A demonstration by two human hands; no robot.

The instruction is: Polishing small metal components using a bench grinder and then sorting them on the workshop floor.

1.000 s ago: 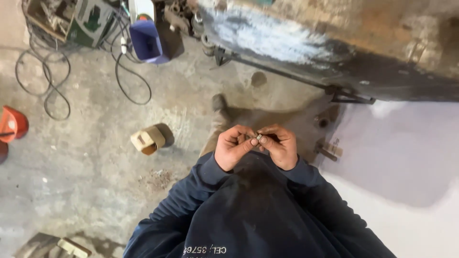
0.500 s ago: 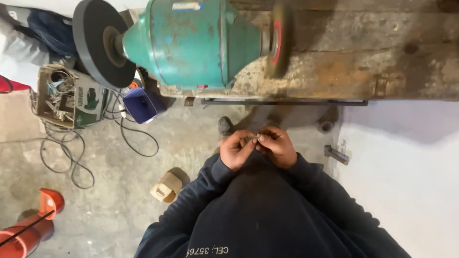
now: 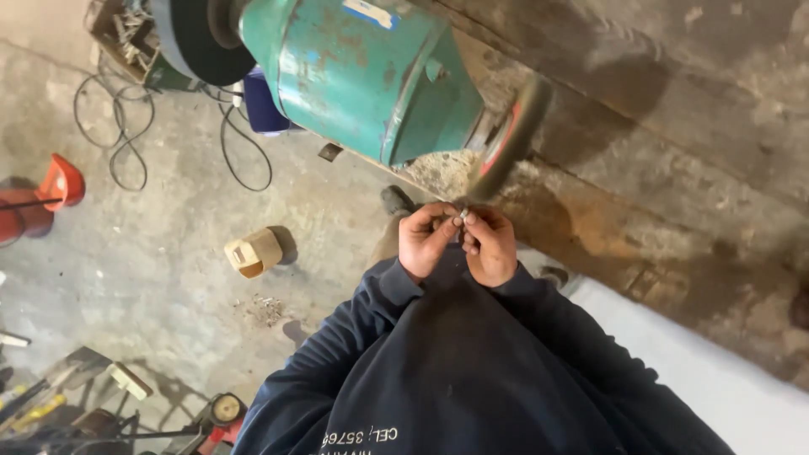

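Note:
My left hand (image 3: 425, 240) and my right hand (image 3: 489, 247) are together in front of my chest, both pinching one small silvery metal piece (image 3: 462, 216) between the fingertips. The piece is held just below the blurred, spinning wheel (image 3: 508, 139) on the right end of a green bench grinder (image 3: 371, 72). Whether the piece touches the wheel I cannot tell. My dark blue sleeves run down from both wrists.
The grinder stands on a rusty, worn bench (image 3: 674, 168). A dark wheel (image 3: 198, 38) is on its left end. On the concrete floor lie a tan block (image 3: 253, 251), black cables (image 3: 126, 135), a red object (image 3: 42, 198), a blue container (image 3: 261, 105) and tools (image 3: 101, 404).
The view has swung from the floor up to the grinder. My hands, still pinching the small piece, have come up close under the spinning right wheel.

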